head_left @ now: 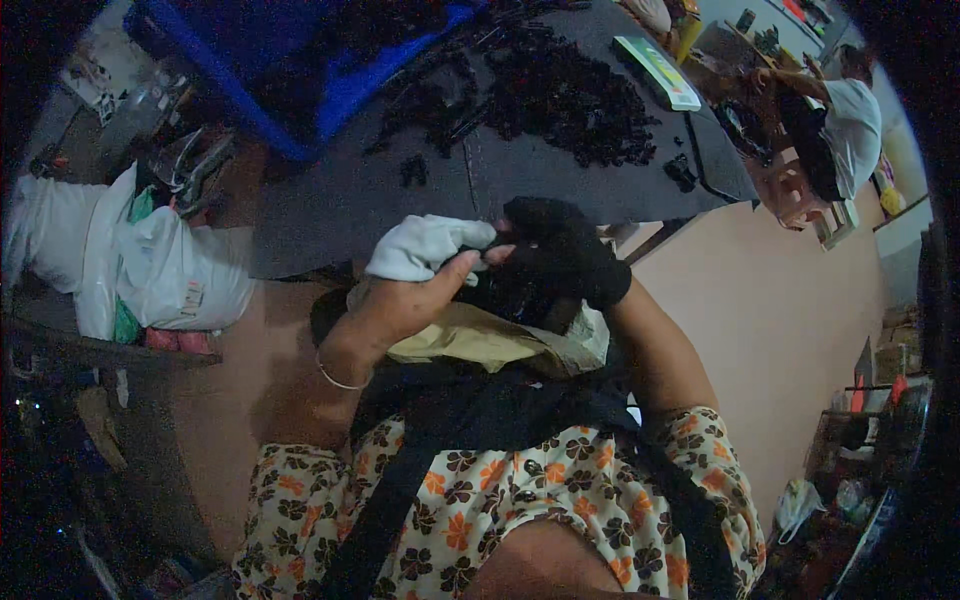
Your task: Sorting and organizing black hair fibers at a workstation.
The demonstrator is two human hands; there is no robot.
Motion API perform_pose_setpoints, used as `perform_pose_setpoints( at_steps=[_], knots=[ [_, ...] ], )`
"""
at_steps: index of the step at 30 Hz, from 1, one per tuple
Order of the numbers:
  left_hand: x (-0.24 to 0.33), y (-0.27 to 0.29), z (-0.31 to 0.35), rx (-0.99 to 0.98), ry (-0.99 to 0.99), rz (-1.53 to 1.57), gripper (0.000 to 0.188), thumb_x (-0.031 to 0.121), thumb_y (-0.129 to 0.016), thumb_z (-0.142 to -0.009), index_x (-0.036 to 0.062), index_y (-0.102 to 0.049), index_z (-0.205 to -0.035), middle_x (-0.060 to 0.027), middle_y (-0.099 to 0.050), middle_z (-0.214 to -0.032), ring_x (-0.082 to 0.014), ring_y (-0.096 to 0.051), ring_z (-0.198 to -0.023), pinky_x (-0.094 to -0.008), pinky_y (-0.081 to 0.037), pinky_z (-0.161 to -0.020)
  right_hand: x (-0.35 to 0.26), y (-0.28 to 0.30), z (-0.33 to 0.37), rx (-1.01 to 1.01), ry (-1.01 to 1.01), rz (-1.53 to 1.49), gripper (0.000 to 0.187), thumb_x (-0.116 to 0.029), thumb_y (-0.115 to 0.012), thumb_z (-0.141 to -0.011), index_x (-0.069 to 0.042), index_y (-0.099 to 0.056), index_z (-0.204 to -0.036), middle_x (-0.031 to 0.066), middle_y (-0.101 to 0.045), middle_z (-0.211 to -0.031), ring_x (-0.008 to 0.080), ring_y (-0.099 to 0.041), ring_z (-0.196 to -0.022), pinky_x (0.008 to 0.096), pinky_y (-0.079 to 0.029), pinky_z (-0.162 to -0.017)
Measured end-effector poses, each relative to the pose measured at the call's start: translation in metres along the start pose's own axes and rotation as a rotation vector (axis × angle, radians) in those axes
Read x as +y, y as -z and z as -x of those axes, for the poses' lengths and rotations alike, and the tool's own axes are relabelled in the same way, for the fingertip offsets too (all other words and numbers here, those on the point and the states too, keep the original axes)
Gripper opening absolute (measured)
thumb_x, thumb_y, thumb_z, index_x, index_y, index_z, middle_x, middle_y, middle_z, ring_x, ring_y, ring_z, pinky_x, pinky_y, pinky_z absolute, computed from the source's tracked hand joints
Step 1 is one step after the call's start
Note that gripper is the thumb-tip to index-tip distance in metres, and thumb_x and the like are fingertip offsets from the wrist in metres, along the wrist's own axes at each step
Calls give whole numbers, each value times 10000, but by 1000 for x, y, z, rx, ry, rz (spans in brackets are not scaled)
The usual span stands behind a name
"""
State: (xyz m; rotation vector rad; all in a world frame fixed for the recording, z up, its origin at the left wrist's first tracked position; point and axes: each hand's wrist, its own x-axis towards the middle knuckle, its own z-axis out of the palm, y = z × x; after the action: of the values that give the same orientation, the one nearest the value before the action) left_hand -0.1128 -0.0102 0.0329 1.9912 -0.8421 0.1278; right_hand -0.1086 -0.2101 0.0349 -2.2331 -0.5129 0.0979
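Left hand (405, 290), right hand (560, 255), perhaps pinching black piece (500, 290)

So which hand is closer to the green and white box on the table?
Right. The right hand, in a black glove, sits below the box; the left hand is farther to the left.

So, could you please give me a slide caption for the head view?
Left hand in white finger covers and black-gloved right hand meet beside a dark table.
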Motion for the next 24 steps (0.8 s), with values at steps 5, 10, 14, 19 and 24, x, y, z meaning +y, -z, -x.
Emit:
perform_pose_setpoints(
  at_steps=[5, 10, 14, 19, 24],
  knots=[
    [-1, 17, -34, -8, 16, -183, 266, 156, -643, -727, 72, -620, -978, -149, -594, -951, -291, -569, -833, -347, -443, -763, 25, 15, -8, -46, 63, 88, 327, -180, -694, -715, -22, -595, -983, 121, -627, -866, 206, -603, -783, 333, -467, -717],
    [-56, 24, -92, 185, -59, -626, 249, 219, -614, -742, 84, -618, -951, -153, -591, -965, -342, -555, -876, -396, -449, -766, 80, 38, -40, 689, 233, 497, 268, -176, -618, -749, -54, -606, -988, 144, -621, -867, 296, -602, -795, 374, -466, -726],
    [-79, 23, -127, 37, 385, -799, 231, 204, -593, -759, 85, -607, -956, -158, -591, -958, -335, -564, -861, -406, -455, -767, 47, 40, -44, 590, 76, 713, 270, -173, -551, -768, -84, -609, -1016, 149, -614, -907, 321, -589, -838, 380, -466, -722],
    [-89, 9, -121, 111, 302, -749, 238, 205, -588, -756, 82, -605, -959, -166, -581, -965, -342, -561, -861, -401, -453, -778, 52, 35, -49, 556, 390, 716, 276, -124, -538, -760, -83, -611, -1023, 149, -612, -931, 300, -593, -852, 376, -468, -724],
    [-95, 20, -102, 277, 61, -723, 226, 180, -582, -761, 74, -605, -960, -165, -572, -983, -336, -561, -866, -381, -450, -789, 37, 36, -41, 321, 143, 499, 286, -93, -522, -754, -73, -609, -1025, 169, -603, -949, 291, -593, -854, 375, -466, -734]
  ],
)
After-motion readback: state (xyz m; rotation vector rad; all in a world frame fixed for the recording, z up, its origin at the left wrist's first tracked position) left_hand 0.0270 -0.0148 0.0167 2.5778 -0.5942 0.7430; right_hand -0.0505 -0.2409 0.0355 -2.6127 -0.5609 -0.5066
